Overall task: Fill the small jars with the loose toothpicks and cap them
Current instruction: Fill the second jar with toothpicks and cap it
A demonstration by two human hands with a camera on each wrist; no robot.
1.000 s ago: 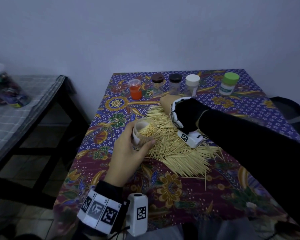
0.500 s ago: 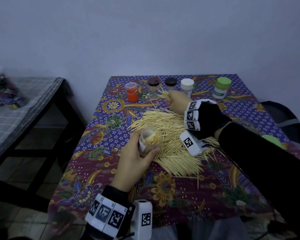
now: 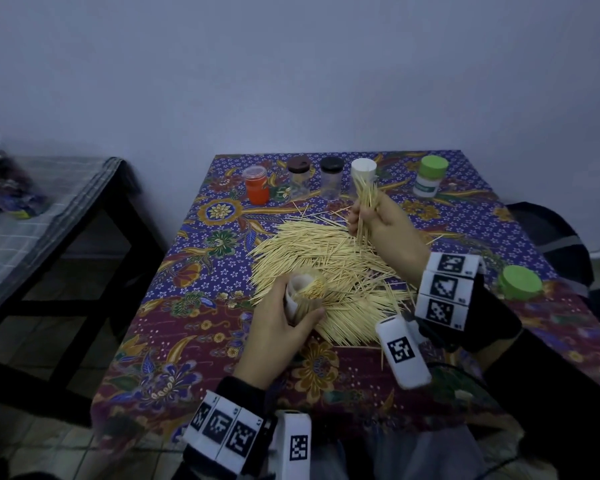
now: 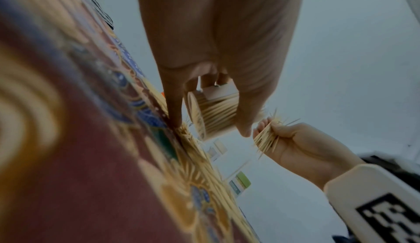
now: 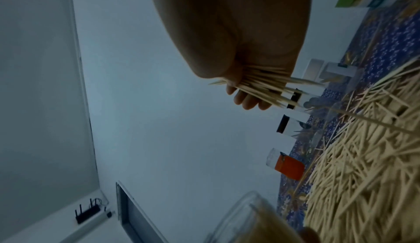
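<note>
A big heap of loose toothpicks (image 3: 329,268) (image 5: 363,171) covers the middle of the floral tablecloth (image 3: 174,358). My left hand (image 3: 284,323) (image 4: 218,103) grips an open clear jar (image 3: 305,294) (image 4: 216,113) packed with toothpicks, standing at the heap's near left edge. My right hand (image 3: 371,220) (image 5: 247,92) is raised above the heap's far side and grips a bundle of toothpicks (image 3: 364,202) (image 4: 265,139) (image 5: 263,85), upright in the head view. A loose green cap (image 3: 520,282) lies on the cloth at the right.
Along the table's far edge stand an orange jar (image 3: 257,185), a brown-capped jar (image 3: 298,178), a black-capped jar (image 3: 331,178), a white-capped jar (image 3: 362,174) and a green-capped jar (image 3: 430,176). A dark bench (image 3: 49,209) is at the left.
My right hand has come off the heap, lifted and turned over with a bundle of toothpicks gripped in it. The left hand still holds the jar in the same place.
</note>
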